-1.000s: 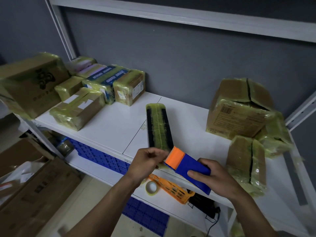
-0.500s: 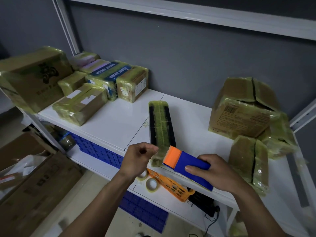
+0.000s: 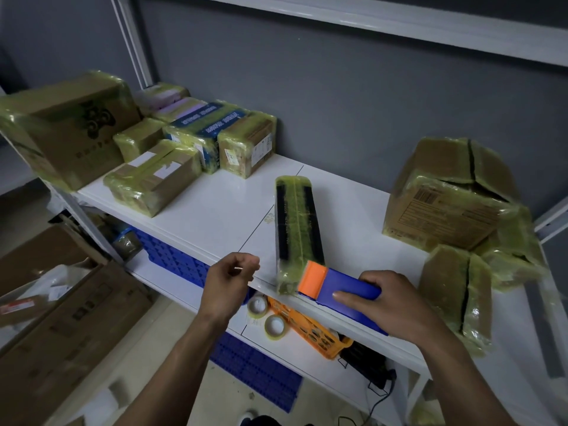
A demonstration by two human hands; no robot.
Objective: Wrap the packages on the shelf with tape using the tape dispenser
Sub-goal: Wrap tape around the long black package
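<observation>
Gripping the blue tape dispenser (image 3: 347, 290) with right hand (image 3: 390, 305), fingers wrapped round it, orange head touching the long package (image 3: 296, 229) at frame centre; left hand (image 3: 229, 281) hovering just left, fingers loosely curled, holding nothing.

A dark grey wall (image 3: 353, 96) backs a white metal shelving unit, whose upright post (image 3: 132, 41) rises at the left and whose upper beam (image 3: 399, 29) crosses the top. The white shelf (image 3: 215, 210) is smooth and evenly lit. Below, the floor (image 3: 172, 339) looks pale, perhaps tiled, with brown cardboard cartons (image 3: 61, 333) stacked at the left.
</observation>
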